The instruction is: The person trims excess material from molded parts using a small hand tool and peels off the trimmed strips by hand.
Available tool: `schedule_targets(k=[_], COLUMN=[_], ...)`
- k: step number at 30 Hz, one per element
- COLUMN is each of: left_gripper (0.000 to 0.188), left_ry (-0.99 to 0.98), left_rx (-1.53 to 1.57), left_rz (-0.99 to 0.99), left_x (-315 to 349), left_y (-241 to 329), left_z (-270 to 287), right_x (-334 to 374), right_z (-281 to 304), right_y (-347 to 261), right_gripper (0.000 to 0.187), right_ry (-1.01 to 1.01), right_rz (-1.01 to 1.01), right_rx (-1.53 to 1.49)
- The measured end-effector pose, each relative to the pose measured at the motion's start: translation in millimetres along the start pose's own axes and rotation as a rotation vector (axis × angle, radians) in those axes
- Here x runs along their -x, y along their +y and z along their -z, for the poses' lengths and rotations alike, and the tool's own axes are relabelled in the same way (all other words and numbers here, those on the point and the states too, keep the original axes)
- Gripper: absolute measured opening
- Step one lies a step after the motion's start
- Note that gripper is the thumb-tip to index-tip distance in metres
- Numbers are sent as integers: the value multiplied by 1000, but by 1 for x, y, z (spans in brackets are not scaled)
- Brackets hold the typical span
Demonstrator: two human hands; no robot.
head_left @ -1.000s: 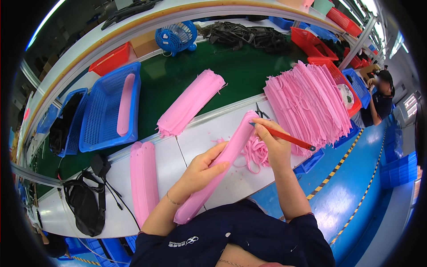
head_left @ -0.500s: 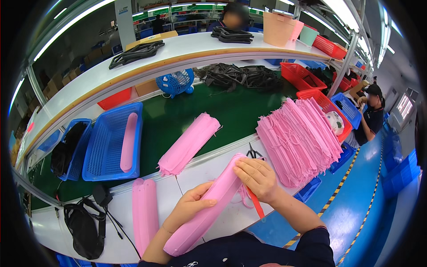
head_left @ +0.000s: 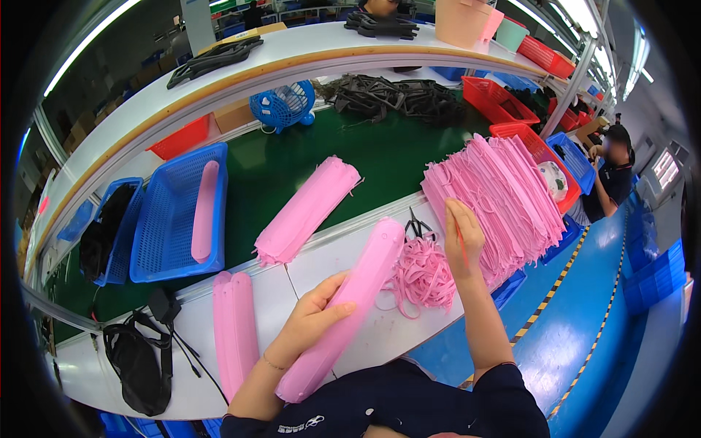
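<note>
My left hand (head_left: pixel 312 315) is wrapped round a long smooth pink fabric strip piece (head_left: pixel 358 292), rounded at its upper end with a small round mark there. It slants from near my body up to the right. My right hand (head_left: pixel 466 237) is raised to the right of it, fingers together, with a slim orange-red tool (head_left: pixel 462 244) held in the palm; its kind does not show. The fingertips are in front of the left edge of a big stack of pink fabric strips (head_left: pixel 504 212). Below lies a tangle of thin pink trimmings (head_left: pixel 422 276), with black-bladed scissors (head_left: pixel 418 225) just behind it.
Another pink bundle (head_left: pixel 310 208) lies across the green surface's edge, and pink pieces (head_left: pixel 235 332) lie left of my forearm. A blue basket (head_left: pixel 179 270) holds one pink piece. A black pouch (head_left: pixel 142 365) with cord is at left. A blue fan (head_left: pixel 283 106) stands behind.
My right hand has come off the end of the pink piece and moved right and up, carrying the orange-red tool. The trimmings are now uncovered. My left hand still grips the piece.
</note>
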State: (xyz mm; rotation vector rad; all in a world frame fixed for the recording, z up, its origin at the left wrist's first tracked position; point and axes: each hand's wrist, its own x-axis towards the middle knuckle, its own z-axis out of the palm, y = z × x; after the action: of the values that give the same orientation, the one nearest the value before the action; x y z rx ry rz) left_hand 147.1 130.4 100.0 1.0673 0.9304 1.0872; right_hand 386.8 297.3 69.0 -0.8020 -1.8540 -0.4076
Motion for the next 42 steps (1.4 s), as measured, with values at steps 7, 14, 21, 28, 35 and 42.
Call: schedule_targets(k=[7,14,21,28,35,42], left_gripper=[49,51,56,46,27,29], left_ry=[-27,-81,-9,187,205,223], left_rx=[118,142,-95,-514,-485,-676], left_rz=[9,22,-117,-135,-351,-449], left_x=[-11,-15,-11,-12,-16,-15], left_y=[0,-15,-22,-22,-21,-22], left_z=[2,7,3,-12,-10,-20], right_x=[47,-1,-10,-15,-8,-12], right_z=[18,36,37,42,54,41], right_y=[-8,-49,-60,-83,-92,-101], right_gripper=[17,27,27,21,8,9], right_ry=[-322,-22,-134,-121,-237,-246], right_rz=[-722,-1297,-1155,-1066,-735,-602], right_rx=[-328,-1670,-1638,-1345,-848,-797])
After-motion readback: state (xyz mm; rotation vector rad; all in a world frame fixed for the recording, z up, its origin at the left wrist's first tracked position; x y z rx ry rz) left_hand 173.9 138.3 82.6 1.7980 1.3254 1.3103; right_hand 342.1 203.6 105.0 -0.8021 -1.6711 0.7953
